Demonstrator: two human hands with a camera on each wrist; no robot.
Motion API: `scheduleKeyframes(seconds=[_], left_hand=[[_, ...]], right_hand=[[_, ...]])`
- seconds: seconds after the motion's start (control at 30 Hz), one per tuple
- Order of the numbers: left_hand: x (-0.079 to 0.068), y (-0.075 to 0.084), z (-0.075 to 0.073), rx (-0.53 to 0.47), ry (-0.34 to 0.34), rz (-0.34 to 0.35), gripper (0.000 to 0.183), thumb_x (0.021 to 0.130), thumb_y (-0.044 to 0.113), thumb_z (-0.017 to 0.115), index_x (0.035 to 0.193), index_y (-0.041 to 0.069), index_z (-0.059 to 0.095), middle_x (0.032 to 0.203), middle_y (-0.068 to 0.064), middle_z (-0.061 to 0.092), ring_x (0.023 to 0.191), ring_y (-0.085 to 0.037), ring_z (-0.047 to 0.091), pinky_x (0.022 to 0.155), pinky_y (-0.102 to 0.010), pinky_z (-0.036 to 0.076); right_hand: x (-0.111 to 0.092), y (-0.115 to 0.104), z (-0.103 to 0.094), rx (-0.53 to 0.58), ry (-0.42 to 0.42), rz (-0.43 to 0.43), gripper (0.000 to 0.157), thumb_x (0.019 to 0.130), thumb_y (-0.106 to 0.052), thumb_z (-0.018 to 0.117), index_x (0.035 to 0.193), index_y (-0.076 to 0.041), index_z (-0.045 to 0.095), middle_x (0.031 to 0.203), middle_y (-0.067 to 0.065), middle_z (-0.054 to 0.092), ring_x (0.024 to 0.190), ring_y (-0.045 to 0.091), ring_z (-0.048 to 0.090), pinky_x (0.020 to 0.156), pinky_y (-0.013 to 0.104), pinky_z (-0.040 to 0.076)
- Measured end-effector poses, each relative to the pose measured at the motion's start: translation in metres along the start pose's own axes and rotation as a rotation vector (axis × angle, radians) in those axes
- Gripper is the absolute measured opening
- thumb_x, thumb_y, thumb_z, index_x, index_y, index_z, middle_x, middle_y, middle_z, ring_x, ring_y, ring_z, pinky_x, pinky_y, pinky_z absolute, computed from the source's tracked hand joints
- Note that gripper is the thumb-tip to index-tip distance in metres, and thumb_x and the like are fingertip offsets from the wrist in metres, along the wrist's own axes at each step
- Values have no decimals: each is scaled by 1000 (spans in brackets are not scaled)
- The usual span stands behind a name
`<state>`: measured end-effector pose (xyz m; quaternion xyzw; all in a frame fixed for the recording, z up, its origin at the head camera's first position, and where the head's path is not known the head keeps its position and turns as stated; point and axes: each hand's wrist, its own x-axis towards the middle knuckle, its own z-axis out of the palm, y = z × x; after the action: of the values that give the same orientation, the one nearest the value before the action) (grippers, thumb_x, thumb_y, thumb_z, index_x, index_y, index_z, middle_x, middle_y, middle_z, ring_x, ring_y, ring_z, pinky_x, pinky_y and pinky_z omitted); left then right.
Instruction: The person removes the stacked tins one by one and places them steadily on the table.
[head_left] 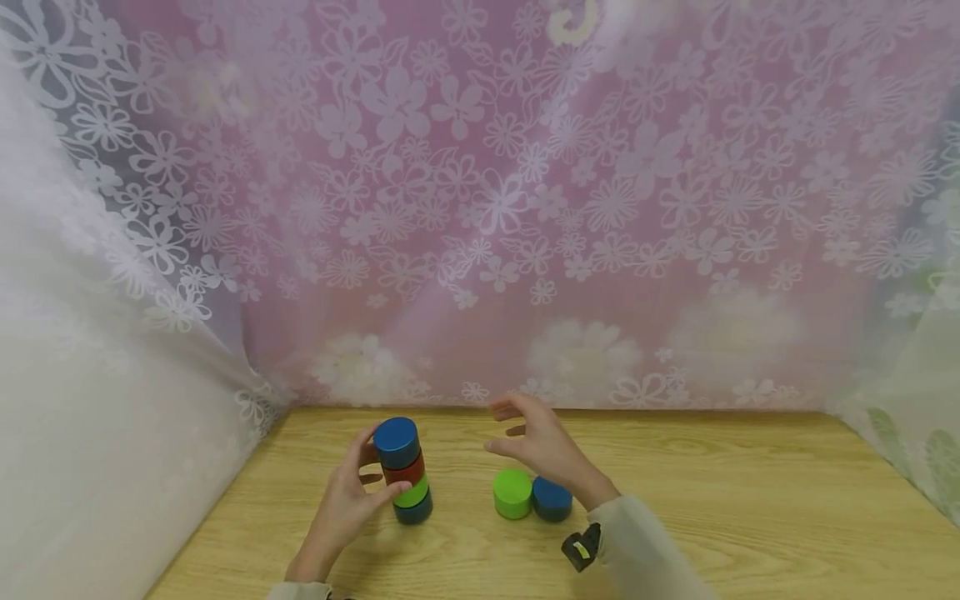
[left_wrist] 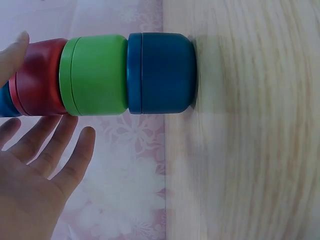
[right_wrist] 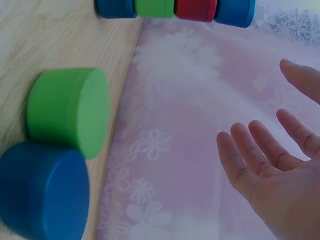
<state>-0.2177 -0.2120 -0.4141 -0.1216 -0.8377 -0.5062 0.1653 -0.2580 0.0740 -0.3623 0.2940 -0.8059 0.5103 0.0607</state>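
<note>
A stack of small round lidded tins stands upright on the table: a blue tin [head_left: 397, 442] on top, then a red tin [left_wrist: 41, 77], a green tin [left_wrist: 97, 75] and a bottom blue tin [left_wrist: 165, 73]. My left hand [head_left: 347, 497] holds the stack from its left side around the upper tins, the thumb in front and the fingertips partly hidden behind. To the right of the stack, my right hand [head_left: 546, 446] hovers in the air with loosely bent fingers and nothing in it. Below it sit another green tin [right_wrist: 67, 110] and another blue tin [right_wrist: 45, 190], side by side.
The wooden table [head_left: 750, 500] runs back to a pink flowered curtain [head_left: 495, 208]. Pale fabric [head_left: 112, 400] hangs along the left side, and a similar sheet [head_left: 915, 350] hangs on the right. A black wrist device [head_left: 581, 547] is on the right wrist.
</note>
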Motion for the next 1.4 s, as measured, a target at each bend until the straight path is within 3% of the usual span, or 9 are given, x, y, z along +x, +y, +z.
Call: scheduleKeyframes(seconds=[0.23,0.73,1.4], left_hand=[[-1,-1,0,12,-17,-58,87,81,7,87,151,2,37,126,-21,62,115,-40,60,87,-52,58],[0,-10,2,6,-32,-99,74,81,7,87,143,-2,48,128,-19,63,113,-38,62,85,-48,59],[0,-13,5,0,-58,-103,63,81,11,87,135,-1,56,124,-15,66,111,-35,63,85,-48,59]], right_hand=[[7,-10,8,27,-9,-27,39,90,-11,78,125,-3,62,128,13,62,117,36,59,96,52,53],[18,-22,28,76,-35,-45,41,89,-8,78,125,-1,61,125,14,62,115,34,60,96,53,53],[28,-27,52,78,-107,-41,56,92,-10,76,142,1,53,137,18,58,124,39,55,100,55,49]])
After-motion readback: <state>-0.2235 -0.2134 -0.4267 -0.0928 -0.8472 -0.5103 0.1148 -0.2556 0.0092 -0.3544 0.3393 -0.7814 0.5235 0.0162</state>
